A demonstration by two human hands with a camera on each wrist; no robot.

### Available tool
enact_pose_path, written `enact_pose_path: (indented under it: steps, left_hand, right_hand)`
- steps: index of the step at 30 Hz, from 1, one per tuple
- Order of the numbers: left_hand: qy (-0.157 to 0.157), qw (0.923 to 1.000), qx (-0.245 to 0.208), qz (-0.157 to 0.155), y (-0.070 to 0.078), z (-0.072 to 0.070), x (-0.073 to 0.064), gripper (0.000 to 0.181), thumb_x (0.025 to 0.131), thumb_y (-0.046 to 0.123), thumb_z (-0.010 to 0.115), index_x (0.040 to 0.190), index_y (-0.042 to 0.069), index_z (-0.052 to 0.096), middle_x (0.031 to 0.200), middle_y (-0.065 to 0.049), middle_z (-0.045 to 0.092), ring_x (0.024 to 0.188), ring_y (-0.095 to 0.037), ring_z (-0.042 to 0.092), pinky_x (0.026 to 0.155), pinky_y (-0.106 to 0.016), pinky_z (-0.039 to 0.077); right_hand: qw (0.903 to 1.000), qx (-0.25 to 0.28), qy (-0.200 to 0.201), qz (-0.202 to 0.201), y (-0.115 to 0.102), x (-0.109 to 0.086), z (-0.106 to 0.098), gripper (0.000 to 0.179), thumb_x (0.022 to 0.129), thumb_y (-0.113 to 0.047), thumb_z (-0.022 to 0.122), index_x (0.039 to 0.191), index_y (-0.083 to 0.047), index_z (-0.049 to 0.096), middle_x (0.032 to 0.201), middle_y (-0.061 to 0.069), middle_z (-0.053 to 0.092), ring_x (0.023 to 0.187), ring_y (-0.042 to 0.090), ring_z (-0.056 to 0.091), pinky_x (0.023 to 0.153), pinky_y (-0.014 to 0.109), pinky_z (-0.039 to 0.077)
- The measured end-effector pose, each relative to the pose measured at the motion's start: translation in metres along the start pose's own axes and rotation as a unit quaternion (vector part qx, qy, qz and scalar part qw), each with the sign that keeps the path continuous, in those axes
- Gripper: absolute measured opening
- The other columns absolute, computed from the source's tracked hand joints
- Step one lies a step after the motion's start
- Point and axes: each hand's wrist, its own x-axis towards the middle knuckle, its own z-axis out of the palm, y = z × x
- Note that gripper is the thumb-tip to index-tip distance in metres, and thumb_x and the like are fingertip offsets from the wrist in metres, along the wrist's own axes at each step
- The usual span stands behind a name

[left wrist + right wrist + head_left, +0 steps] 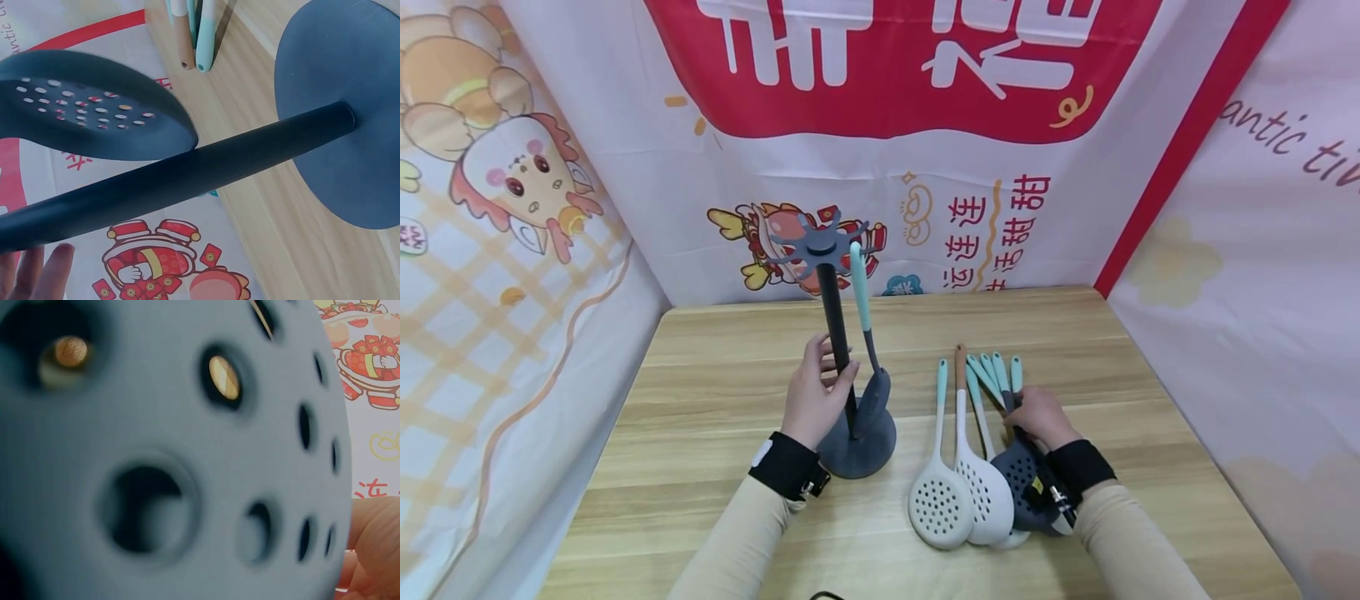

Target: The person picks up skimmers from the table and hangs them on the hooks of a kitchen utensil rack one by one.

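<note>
A dark utensil stand (835, 317) with a round base and a spoked top stands upright. My left hand (817, 396) grips its pole, thumb on one side and fingers behind; in the left wrist view, fingertips (59, 262) show beside the pole. From the top hangs a dark skimmer (94, 106) with a turquoise handle (860, 292). My right hand (1041, 415) holds a dark perforated skimmer (1022, 475) near its handle, over the pile of utensils. In the right wrist view its holed head (156, 425) fills most of the picture, hiding most of the hand.
Left of my right hand lie a white skimmer (942, 504) with a turquoise handle and a white perforated turner (985, 500) with a brown handle end. Several turquoise handles (988, 371) fan out behind. A printed cloth (887, 158) hangs behind the wooden table (700, 467).
</note>
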Motion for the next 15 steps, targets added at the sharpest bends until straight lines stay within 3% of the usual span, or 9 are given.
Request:
enact_pose_path:
  steps: [6, 10, 15]
  left_hand:
    - [-0.020, 0.9992, -0.035, 0.005, 0.001, -0.005, 0.002, 0.056, 0.096, 0.021, 0.066, 0.145, 0.015, 0.039, 0.127, -0.009, 0.065, 0.106, -0.028, 0.069, 0.088, -0.043, 0.060]
    - [-0.037, 0.9978, -0.047, 0.029, 0.001, -0.008, 0.003, 0.045, 0.097, 0.018, 0.065, 0.138, 0.017, 0.046, 0.126, -0.009, 0.066, 0.107, -0.030, 0.069, 0.088, -0.044, 0.060]
    - [-0.062, 0.9961, -0.042, 0.047, 0.001, -0.012, 0.005, 0.033, 0.100, 0.017, 0.060, 0.132, 0.019, 0.050, 0.128, -0.009, 0.066, 0.107, -0.030, 0.069, 0.088, -0.046, 0.060]
  right_hand:
    - [0.9999, 0.015, -0.002, -0.006, 0.003, -0.001, -0.001, 0.037, 0.084, -0.007, 0.070, 0.114, 0.012, 0.060, 0.093, 0.020, 0.061, 0.063, 0.018, 0.058, 0.052, 0.024, 0.050]
    - [0.9996, 0.025, 0.001, -0.011, 0.004, -0.003, -0.002, 0.025, 0.083, -0.008, 0.068, 0.101, 0.008, 0.062, 0.085, 0.015, 0.060, 0.065, 0.019, 0.058, 0.052, 0.025, 0.050]
    - [0.9996, 0.028, 0.001, -0.004, 0.004, -0.002, -0.002, 0.025, 0.084, -0.011, 0.067, 0.101, 0.007, 0.062, 0.089, 0.015, 0.061, 0.070, 0.021, 0.060, 0.055, 0.026, 0.053]
